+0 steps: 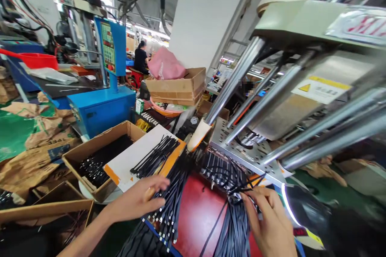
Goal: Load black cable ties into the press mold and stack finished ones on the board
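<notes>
My left hand (pixel 144 197) is held out with its thumb and fingers apart and nothing in them. It hovers just beside a bundle of black cables (pixel 170 209) with pale, shiny ends. My right hand (pixel 269 219) is bent, with thumb and fingertips closed on black cables (pixel 237 223) at the front of the press. Those cables hang down over the red work surface (pixel 196 213). Just behind my right fingers, more dark strands cross over a metal mould (pixel 218 172). Exactly which strands the fingertips grip is partly hidden.
Steel columns (pixel 253 128) of the press rise at right above a perforated plate (pixel 241 148). A white board (pixel 141 148) carries more black cables. Cardboard boxes (pixel 70 156) stand at left, near a blue machine cabinet (pixel 102 108). A person (pixel 140 58) sits far back.
</notes>
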Demonstrator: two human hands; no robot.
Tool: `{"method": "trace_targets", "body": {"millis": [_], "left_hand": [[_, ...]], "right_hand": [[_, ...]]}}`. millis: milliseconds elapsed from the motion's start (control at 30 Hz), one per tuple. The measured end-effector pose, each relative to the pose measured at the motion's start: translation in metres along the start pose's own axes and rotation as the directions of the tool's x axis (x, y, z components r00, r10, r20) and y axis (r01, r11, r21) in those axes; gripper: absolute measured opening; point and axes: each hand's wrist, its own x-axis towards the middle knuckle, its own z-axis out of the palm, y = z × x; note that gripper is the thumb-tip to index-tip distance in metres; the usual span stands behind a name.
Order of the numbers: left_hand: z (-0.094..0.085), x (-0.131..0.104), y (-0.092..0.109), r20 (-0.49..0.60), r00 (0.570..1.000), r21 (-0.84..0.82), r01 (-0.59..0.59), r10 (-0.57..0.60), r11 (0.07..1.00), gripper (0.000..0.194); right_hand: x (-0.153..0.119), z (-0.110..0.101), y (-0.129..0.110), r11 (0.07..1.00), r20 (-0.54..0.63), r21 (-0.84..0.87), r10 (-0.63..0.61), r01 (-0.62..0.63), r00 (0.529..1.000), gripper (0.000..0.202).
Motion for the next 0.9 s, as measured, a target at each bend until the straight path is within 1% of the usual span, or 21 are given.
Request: {"method": "trace_targets", "body": {"millis": [67,133,167,200,233,267,300,367,433,467,533,600,633,667,700,733,767,800,833,867,900], "left_hand": [[0.015,0.036,0.012,0.027,0.999,-0.010,-0.021,0.021,1.000,0.068],[0.041,0.059,0.019,0.212,0.976,-0.194,-0.012,0.053,0.981,0.079],[0.058,0.063,0.020,0.343,0.936,-0.339,0.038,0.086,0.940,0.080],[0.076,0.061,0.020,0.459,0.879,-0.470,0.115,0.130,0.875,0.081],[0.094,0.055,0.018,0.535,0.826,-0.582,0.210,0.175,0.786,0.082],[0.112,0.045,0.016,0.576,0.791,-0.655,0.296,0.206,0.695,0.086],[0.128,0.033,0.013,0.582,0.783,-0.715,0.366,0.218,0.596,0.089],[0.154,0.006,0.007,0.567,0.792,-0.800,0.464,0.226,0.380,0.087],[0.168,-0.016,0.003,0.555,0.810,-0.830,0.525,0.189,0.187,0.077],[0.171,-0.024,0.002,0.567,0.810,-0.823,0.549,0.152,0.148,0.073],[0.171,-0.032,0.002,0.599,0.800,-0.792,0.588,0.026,0.164,0.068],[0.166,-0.032,0.006,0.655,0.749,-0.703,0.654,-0.104,0.281,0.061],[0.163,-0.030,0.009,0.682,0.717,-0.644,0.681,-0.143,0.349,0.058],[0.160,-0.027,0.012,0.705,0.691,-0.590,0.698,-0.162,0.406,0.058],[0.157,-0.024,0.016,0.732,0.662,-0.542,0.710,-0.162,0.449,0.058],[0.155,-0.022,0.019,0.757,0.637,-0.510,0.714,-0.145,0.479,0.059],[0.154,-0.019,0.021,0.771,0.624,-0.494,0.711,-0.125,0.500,0.058],[0.154,-0.018,0.022,0.783,0.614,-0.482,0.702,-0.103,0.524,0.057],[0.154,-0.017,0.022,0.792,0.606,-0.470,0.689,-0.081,0.552,0.055],[0.155,-0.018,0.021,0.797,0.601,-0.464,0.674,-0.060,0.575,0.054],[0.156,-0.019,0.019,0.802,0.596,-0.462,0.658,-0.037,0.595,0.054]], "right_hand": [[0.006,-0.019,-0.014,0.992,0.064,0.122,0.037,-0.044,0.997,0.009],[0.006,-0.032,-0.025,0.968,0.174,0.229,0.068,-0.107,0.982,0.006],[0.004,-0.035,-0.031,0.951,0.234,0.274,0.080,-0.144,0.969,0.006],[0.001,-0.037,-0.036,0.933,0.287,0.312,0.087,-0.179,0.954,0.006],[-0.003,-0.037,-0.042,0.915,0.334,0.338,0.100,-0.218,0.937,0.007],[-0.007,-0.036,-0.047,0.900,0.378,0.350,0.118,-0.260,0.918,0.009],[-0.011,-0.034,-0.052,0.886,0.414,0.353,0.141,-0.301,0.899,0.010],[-0.020,-0.028,-0.061,0.862,0.466,0.344,0.187,-0.372,0.865,0.011],[-0.027,-0.020,-0.069,0.841,0.481,0.341,0.228,-0.420,0.847,0.012],[-0.030,-0.016,-0.072,0.831,0.488,0.349,0.234,-0.433,0.841,0.013],[-0.034,-0.010,-0.075,0.818,0.499,0.364,0.233,-0.446,0.835,0.014],[-0.037,-0.009,-0.074,0.840,0.459,0.346,0.238,-0.419,0.856,0.015],[-0.039,-0.012,-0.071,0.869,0.384,0.296,0.273,-0.398,0.882,0.015],[-0.042,-0.018,-0.066,0.897,0.254,0.205,0.337,-0.391,0.906,0.015],[-0.046,-0.027,-0.058,0.900,0.084,0.089,0.420,-0.427,0.904,0.014],[-0.053,-0.038,-0.049,0.863,-0.115,-0.012,0.501,-0.505,0.858,0.013],[-0.063,-0.052,-0.038,0.792,-0.323,-0.067,0.558,-0.606,0.765,0.012],[-0.078,-0.065,-0.027,0.710,-0.506,-0.066,0.581,-0.701,0.637,0.015],[-0.098,-0.079,-0.017,0.638,-0.640,-0.025,0.581,-0.769,0.503,0.020],[-0.122,-0.091,-0.009,0.576,-0.716,0.032,0.583,-0.817,0.383,0.027],[-0.150,-0.100,-0.006,0.513,-0.729,0.078,0.614,-0.855,0.302,0.033]]}}
